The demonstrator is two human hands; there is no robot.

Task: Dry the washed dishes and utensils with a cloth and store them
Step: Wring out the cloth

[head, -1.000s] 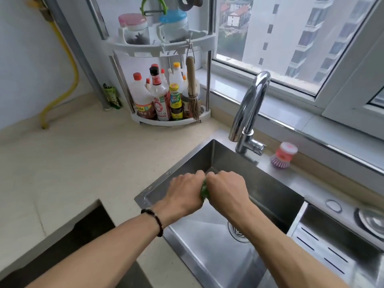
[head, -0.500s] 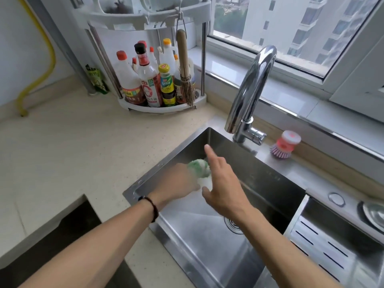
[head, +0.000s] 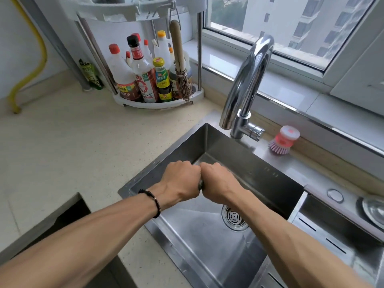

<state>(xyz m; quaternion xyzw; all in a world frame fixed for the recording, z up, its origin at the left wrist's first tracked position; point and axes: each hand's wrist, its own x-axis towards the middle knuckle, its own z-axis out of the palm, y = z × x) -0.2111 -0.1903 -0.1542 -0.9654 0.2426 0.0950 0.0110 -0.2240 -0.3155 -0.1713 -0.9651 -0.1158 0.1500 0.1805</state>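
There is one view only, from a wide-angle camera worn on the person's head, so no second view shares any part of the scene. It looks forward and steeply down over the speckled beige stone counter (head: pixel 68 146) and into the rectangular stainless steel sink (head: pixel 207 242), which fills the lower middle. Both forearms enter from the bottom corners, and the hands, the left hand (head: pixel 179 181) and the right hand (head: pixel 218 181), meet near the centre, close to the lens. The curved chrome tap (head: pixel 247 84) stands just beyond them. Farther back are the white corner rack (head: pixel 158 102) and the window (head: pixel 291 28). Straight edges bow near the borders.
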